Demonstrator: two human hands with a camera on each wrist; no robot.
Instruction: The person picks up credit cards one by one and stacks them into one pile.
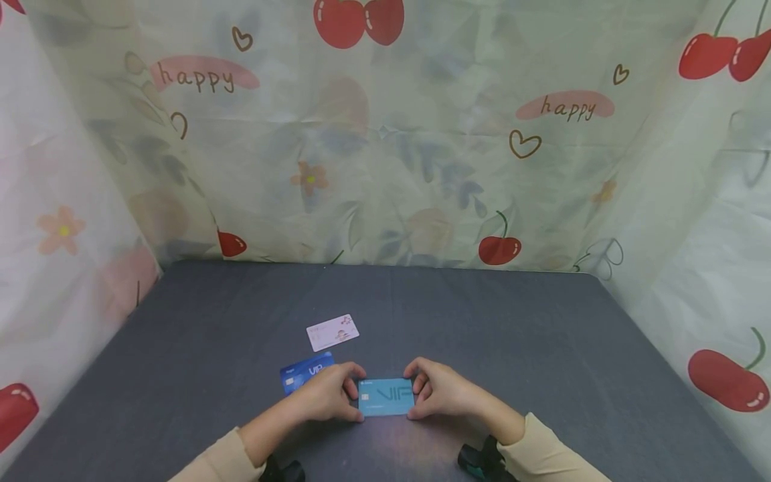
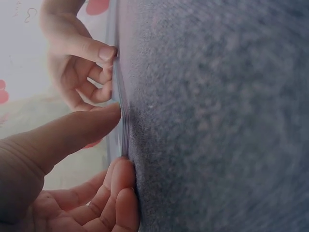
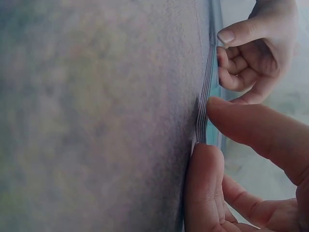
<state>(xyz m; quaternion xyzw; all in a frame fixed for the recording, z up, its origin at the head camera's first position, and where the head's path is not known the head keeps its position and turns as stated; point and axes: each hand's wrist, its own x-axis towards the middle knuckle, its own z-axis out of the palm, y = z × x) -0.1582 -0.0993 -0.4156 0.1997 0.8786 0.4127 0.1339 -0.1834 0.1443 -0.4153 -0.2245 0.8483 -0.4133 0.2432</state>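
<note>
The teal card stack (image 1: 387, 399) lies flat on the counter (image 1: 512, 335); its long axis runs left to right, chip (image 1: 365, 397) toward the left; left grip (image 1: 328, 393) and right grip (image 1: 442, 391) pinch its opposite short ends.

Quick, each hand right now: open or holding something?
Left hand: holding left end of light-blue-topped rectangular plastic card stack.
Right hand: holding its right end.

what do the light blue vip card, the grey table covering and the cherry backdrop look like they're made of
Light blue VIP card: probably plastic, smooth-looking, given its even printed face and crisp straight edges.
Grey table covering: apparently fabric, matte, with a fuzzy grain up close.
Cherry backdrop: a thin printed sheet, visibly creased; cloth or plastic film, I can't tell.
</note>
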